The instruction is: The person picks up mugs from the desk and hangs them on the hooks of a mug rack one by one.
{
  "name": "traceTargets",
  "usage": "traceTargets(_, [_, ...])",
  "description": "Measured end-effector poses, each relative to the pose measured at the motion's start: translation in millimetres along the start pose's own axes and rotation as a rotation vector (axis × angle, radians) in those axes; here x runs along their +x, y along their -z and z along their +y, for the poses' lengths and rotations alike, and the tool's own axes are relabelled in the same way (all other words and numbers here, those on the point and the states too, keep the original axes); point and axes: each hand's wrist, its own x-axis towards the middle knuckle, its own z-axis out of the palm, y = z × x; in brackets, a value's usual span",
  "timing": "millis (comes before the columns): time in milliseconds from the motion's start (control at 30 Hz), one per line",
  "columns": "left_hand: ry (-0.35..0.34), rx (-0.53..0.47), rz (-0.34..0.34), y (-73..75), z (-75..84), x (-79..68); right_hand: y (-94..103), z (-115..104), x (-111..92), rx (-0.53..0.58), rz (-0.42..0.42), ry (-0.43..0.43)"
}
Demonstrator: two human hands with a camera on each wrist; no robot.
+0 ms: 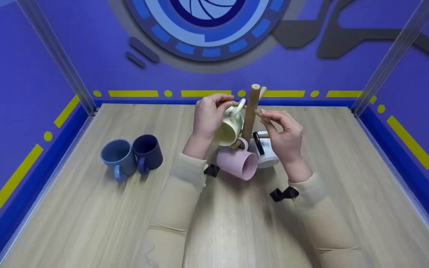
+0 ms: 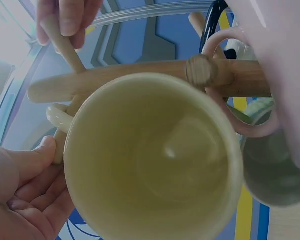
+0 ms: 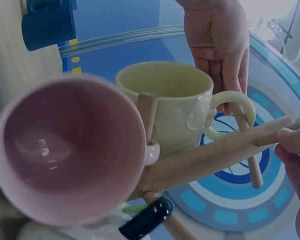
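A wooden mug tree (image 1: 251, 115) stands upright on the table. My left hand (image 1: 207, 115) pinches the end of one upper peg (image 2: 61, 145), from which a cream mug (image 2: 155, 160) hangs by its handle. On the other side of the post, my right hand (image 1: 288, 139) pinches another upper peg (image 2: 65, 47) between thumb and fingers; no mug hangs on that one. A pink mug (image 1: 237, 162) hangs lower at the front. Beside it is a white mug (image 1: 268, 158) with a black handle (image 1: 260, 143), partly hidden by the right hand.
To the left, a grey-blue mug (image 1: 119, 158) and a dark blue mug (image 1: 149, 150) stand upright close together on the wooden table (image 1: 69, 219). Behind the pink mug, the left wrist view shows part of a greyish-green mug (image 2: 272, 175). Blue-purple panels (image 1: 80, 48) enclose the table.
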Motion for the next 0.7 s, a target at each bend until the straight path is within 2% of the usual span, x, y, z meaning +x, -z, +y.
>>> traceTargets(133, [0.023,0.004,-0.041,0.3,-4.3,10.7,-4.5,-0.5,2.1,0.011,-0.051,0.14])
traceTargets(300, [0.063,0.032,-0.11,3.2,-9.3,25.2,-16.0,-2.5,4.9,0.031,-0.119,0.219])
traceTargets(533, [0.097,0.001,-0.174,3.9,-11.5,36.2,-25.9,-2.0,4.7,0.034,-0.145,0.21])
traceTargets(600, [0.095,-0.005,-0.169,2.4,-11.8,35.4,-26.3,-1.1,3.2,0.027,-0.14,0.2])
traceTargets(700, [0.065,0.004,-0.122,-1.7,-12.7,31.8,-26.2,-0.7,1.8,0.015,-0.138,0.192])
